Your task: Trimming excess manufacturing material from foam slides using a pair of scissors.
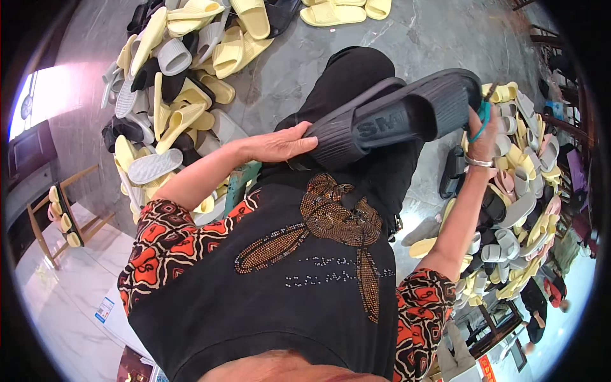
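A pair of black slide slippers [394,121] with ribbed straps lies together above my lap, slanting up to the right. My left hand [286,143] is at their left end, its thumb and fingers closed on the ribbed strap edge. At the right end, my right hand [484,134] grips the other slipper, its fingers partly hidden behind it. A teal loop [482,120] hangs around the fingers of that hand, and a thin dark piece sticks up by them; I cannot make out its kind. A silver bracelet [478,162] circles the right wrist.
Loose yellow, grey and black slippers [184,114] are heaped on the grey floor to the left. Another big heap [522,191] covers the right side. Several yellow slippers [334,14] lie at the far edge. A wooden rack [54,216] stands at far left. People are at the lower right.
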Tool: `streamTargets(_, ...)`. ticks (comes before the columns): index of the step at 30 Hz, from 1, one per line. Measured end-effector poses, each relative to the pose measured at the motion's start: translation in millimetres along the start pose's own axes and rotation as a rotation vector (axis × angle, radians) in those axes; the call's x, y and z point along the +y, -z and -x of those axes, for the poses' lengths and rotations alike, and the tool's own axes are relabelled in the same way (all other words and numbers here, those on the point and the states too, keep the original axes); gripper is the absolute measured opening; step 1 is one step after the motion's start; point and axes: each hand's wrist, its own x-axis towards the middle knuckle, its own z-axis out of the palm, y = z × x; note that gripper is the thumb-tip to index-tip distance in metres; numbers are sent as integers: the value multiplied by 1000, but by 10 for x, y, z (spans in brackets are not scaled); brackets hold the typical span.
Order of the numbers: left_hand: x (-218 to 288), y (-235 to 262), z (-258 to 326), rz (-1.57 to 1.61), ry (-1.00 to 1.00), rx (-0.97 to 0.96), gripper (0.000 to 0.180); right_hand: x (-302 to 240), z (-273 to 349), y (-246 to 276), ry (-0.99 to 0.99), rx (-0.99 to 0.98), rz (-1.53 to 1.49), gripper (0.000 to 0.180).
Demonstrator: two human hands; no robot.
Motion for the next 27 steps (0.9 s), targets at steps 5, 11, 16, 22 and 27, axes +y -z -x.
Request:
streamTargets(5,-78,-33,-28,9,-41,-9,64,112,236,-398,51,-29,178,30)
streamTargets(11,-49,-65,-78,74,-34,72,60,296,666,-849,145,-23,191,37)
streamTargets(16,108,-103,-220,-19,-110,109,52,289,618,-618,284,-57,319,50)
streamTargets(22,279,-7,-130,-100,-210,92,54,-123,498,-419,27,-229,-63,59)
streamTargets(27,129,10,-311,169,-294,14,44,-163,496,-175,-213,-352,-69,58)
